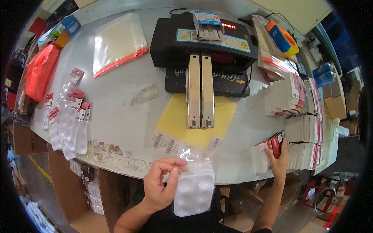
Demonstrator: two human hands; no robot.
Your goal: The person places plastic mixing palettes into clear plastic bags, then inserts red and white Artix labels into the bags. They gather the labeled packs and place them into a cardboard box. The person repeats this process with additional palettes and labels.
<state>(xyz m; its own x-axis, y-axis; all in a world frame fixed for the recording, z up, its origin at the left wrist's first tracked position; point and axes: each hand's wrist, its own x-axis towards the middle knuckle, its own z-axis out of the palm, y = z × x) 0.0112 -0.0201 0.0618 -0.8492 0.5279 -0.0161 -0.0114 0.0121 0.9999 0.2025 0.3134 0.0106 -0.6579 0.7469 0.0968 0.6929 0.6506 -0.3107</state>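
Observation:
My left hand (pixel 163 182) is raised at the near table edge with curled fingers, beside a white plastic paint palette (pixel 194 192) in a clear bag that overhangs the edge. Whether its fingertips pinch the bag film cannot be told. At the right, my right hand (pixel 278 160) has its fingers and thumb around the red and black end of folded header cards (pixel 274 148), at a row of upright cards. A yellow sheet (pixel 172 116) lies under two metal rails (pixel 200 93) of a black machine (pixel 172 38). Barcode stickers (pixel 170 146) lie along its near edge.
Bagged palettes with red header cards (pixel 68 125) are heaped at the left. Clear bags with a red edge (pixel 119 43) lie behind. More card stacks (pixel 303 128) stand at the right, near a tape dispenser (pixel 281 38). Cardboard boxes (pixel 61 177) stand below the table.

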